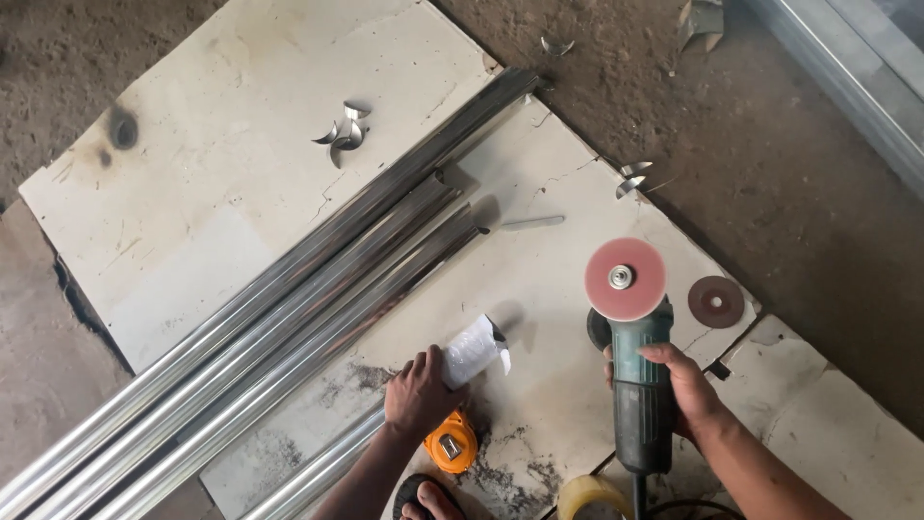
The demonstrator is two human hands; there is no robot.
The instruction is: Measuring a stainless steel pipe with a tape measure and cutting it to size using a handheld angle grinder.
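Note:
My left hand (pixel 420 393) grips a shiny metal tube (pixel 475 349) near its cut end, pressing it down on a pale slab (pixel 221 164). The tube runs back toward the lower left under my forearm. My right hand (pixel 685 387) holds the green body of an angle grinder (pixel 638 376), its pink disc (pixel 626 278) facing up. The disc sits to the right of the tube's end, apart from it.
Several long shiny tubes (pixel 289 308) lie diagonally across the slab. An orange tape measure (pixel 450 443) rests by my left wrist. A worn brown disc (pixel 715 301), a tape roll (pixel 589 497), metal offcuts (pixel 345 131) and a small rod (pixel 531 222) lie around. Dirt floor surrounds the slab.

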